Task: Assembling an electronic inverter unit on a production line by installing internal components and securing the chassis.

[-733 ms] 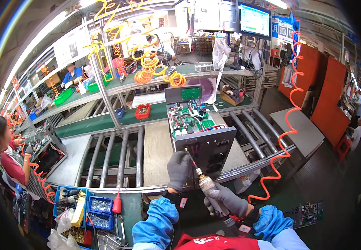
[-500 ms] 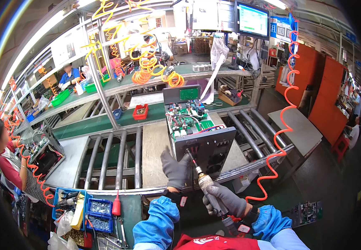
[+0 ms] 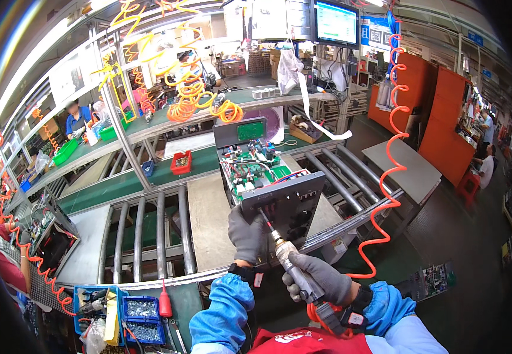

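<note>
A black metal chassis with an upright front panel (image 3: 294, 215) stands on the roller conveyor; green circuit boards (image 3: 255, 168) and wires fill its top. My gloved left hand (image 3: 246, 236) closes around the panel's left lower edge, some fingertips hidden. In my gloved right hand (image 3: 327, 277) is a power screwdriver (image 3: 286, 256), gripped by its body. Its thin bit points up and left, with the tip at the panel's upper left part, near my left fingers. Whether the tip sits in a screw is too small to tell.
Conveyor rollers (image 3: 161, 236) flank a flat board (image 3: 204, 218). Blue bins of screws (image 3: 142, 308), a red bottle (image 3: 165, 302) and wrenches lie at lower left. A coiled orange hose (image 3: 393, 203) hangs at right. A red bin (image 3: 181, 163) stands behind; a co-worker (image 3: 8, 259) is at left.
My left hand has gone from spread fingers beside the panel to closing on its edge. The screwdriver stays at the panel. The whole view has shifted slightly.
</note>
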Demonstrator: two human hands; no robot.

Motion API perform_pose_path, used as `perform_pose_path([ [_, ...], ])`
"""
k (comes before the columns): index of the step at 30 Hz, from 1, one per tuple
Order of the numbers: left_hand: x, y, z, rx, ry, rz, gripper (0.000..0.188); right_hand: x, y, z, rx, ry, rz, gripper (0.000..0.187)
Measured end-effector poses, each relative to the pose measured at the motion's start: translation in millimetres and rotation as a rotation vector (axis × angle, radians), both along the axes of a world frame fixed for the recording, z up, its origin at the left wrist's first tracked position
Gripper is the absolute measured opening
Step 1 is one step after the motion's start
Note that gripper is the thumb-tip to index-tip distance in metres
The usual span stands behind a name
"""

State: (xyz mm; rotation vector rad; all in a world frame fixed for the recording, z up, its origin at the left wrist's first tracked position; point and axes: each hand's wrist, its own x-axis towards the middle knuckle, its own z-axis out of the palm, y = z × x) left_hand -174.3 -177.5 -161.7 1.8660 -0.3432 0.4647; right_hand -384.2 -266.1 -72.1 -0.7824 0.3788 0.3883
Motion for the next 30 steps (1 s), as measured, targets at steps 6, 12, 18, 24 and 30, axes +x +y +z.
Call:
perform_pose_path([
  [6, 3, 1, -2, 0.005, -0.008, 0.002, 0.058, 3, 13, 1, -0.126, -0.039, -0.03, 0.035],
  [12, -4, 4, 6, 0.04, -0.007, 0.01, 0.058, 3, 22, 5, -0.315, -0.07, -0.051, 0.033],
  [18, 1, 5, 5, 0.057, 0.016, -0.018, 0.055, -38, 3, -8, -0.485, -0.228, 0.043, 0.063],
  [24, 10, 5, 2, 0.082, 0.063, -0.075, 0.053, -71, -111, -62, -1.358, -0.1, -0.049, 0.089],
  [30, 11, -3, -16, -0.094, -0.077, -0.193, 0.066, 8, -288, -149, -1.658, 0.103, 0.14, 0.087],
])
